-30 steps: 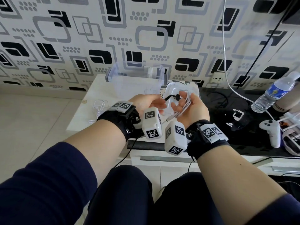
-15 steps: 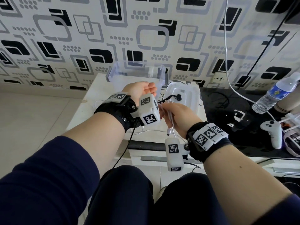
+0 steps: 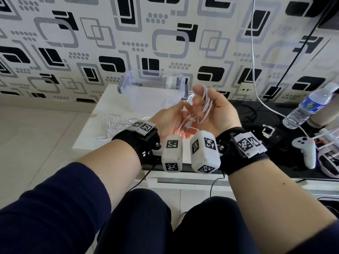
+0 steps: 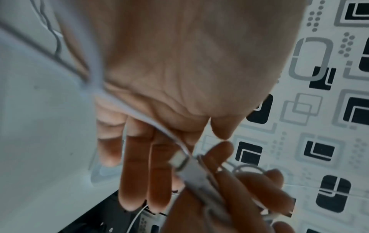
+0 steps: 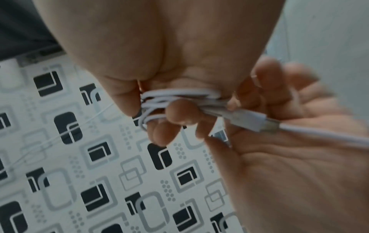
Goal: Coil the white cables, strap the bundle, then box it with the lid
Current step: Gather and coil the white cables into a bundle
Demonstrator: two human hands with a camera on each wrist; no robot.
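Note:
My right hand [image 3: 216, 110] is raised palm up with its fingers curled round a coil of white cable [image 3: 205, 105]. In the right wrist view the coil [image 5: 175, 100] wraps the fingers and a USB plug [image 5: 249, 119] sticks out toward the left hand [image 5: 289, 157]. My left hand [image 3: 170, 118] lies palm up beside it, fingers fairly straight. The cable's tail [image 4: 127, 107] runs across the left palm to the plug [image 4: 179, 159]. A clear plastic box [image 3: 152, 88] stands behind the hands on the white table [image 3: 88, 140]. The lid is hidden behind the hands.
More loose white cable [image 3: 113, 123] lies on the table left of my left wrist. On the black surface to the right are a water bottle [image 3: 310, 107] and a white game controller [image 3: 304, 149]. A white cord [image 3: 255, 52] hangs down the patterned wall.
Both hands have turned palm up and come together. The right hand has risen from low near the table edge, carrying the coil up in front of the box.

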